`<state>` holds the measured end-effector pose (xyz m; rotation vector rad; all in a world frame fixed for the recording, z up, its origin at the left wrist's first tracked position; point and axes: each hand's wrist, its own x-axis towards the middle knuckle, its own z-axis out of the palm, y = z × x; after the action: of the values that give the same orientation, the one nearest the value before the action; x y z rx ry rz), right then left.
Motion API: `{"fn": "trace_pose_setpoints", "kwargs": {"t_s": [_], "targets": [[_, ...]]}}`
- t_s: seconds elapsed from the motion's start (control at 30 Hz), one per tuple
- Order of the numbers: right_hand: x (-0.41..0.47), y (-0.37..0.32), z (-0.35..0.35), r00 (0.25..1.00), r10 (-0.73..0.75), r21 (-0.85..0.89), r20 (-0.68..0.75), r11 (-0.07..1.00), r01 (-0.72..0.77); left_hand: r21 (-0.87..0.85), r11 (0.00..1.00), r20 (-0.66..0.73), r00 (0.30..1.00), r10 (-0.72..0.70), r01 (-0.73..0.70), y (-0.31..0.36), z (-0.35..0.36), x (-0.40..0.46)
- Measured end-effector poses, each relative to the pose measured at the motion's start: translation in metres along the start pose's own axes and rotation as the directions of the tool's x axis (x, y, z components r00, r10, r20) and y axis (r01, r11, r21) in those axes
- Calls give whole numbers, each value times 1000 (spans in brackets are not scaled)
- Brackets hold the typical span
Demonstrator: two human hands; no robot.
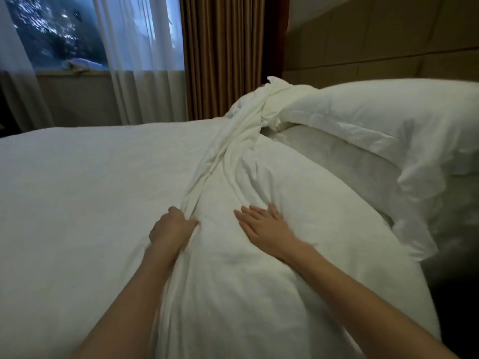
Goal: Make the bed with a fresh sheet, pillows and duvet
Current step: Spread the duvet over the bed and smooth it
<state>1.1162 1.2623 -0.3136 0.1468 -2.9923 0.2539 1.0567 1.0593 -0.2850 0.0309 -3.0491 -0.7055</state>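
A white fitted sheet [77,182] covers the mattress on the left. A white duvet [246,281] lies bunched along the bed's head end, its cloth gathered into a twisted ridge [233,141] that runs toward the far corner. My left hand [172,225] grips the near end of that ridge, fingers curled into the folds. My right hand [261,229] lies flat on the duvet with fingers spread, just to the right. Two white pillows [388,120] are stacked against the headboard at the right.
A padded tan headboard [375,35] rises at the upper right. Brown curtains [223,55] and sheer white curtains [134,60] hang before a window [51,29] beyond the bed's far side. Dark floor [456,281] shows at the right edge.
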Motion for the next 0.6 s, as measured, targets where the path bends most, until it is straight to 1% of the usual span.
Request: {"fn": "trace_pose_setpoints", "kwargs": {"t_s": [0.13, 0.23, 0.33, 0.4, 0.47, 0.5, 0.53, 0.6], "targets": [[-55, -8, -3, 1000, 10, 31, -4, 999, -9, -158, 987, 4, 1000, 25, -24, -20, 2, -46], [-95, -13, 0, 999, -30, 17, -25, 999, 30, -235, 972, -11, 1000, -7, 5, -31, 5, -75], [-138, -18, 18, 976, -180, -90, -121, 981, 170, -263, 965, -84, 996, -26, 3, -39, 10, -99], [-163, -17, 38, 929, -296, -161, -224, 951, 264, -296, 954, -148, 989, -10, -35, -39, 16, -111], [-189, -15, 64, 879, -376, -189, -294, 924, 332, -320, 944, -180, 983, 16, -75, -35, 23, -123], [-204, -13, 78, 868, -403, -183, -290, 914, 363, -338, 937, -196, 980, 21, -88, -34, 27, -130], [-218, -10, 92, 873, -416, -168, -255, 908, 384, -364, 926, -211, 977, 21, -99, -33, 32, -139], [-246, -1, 119, 879, -457, -187, -139, 884, 430, -431, 891, -266, 964, 26, -143, -38, 45, -161]]}}
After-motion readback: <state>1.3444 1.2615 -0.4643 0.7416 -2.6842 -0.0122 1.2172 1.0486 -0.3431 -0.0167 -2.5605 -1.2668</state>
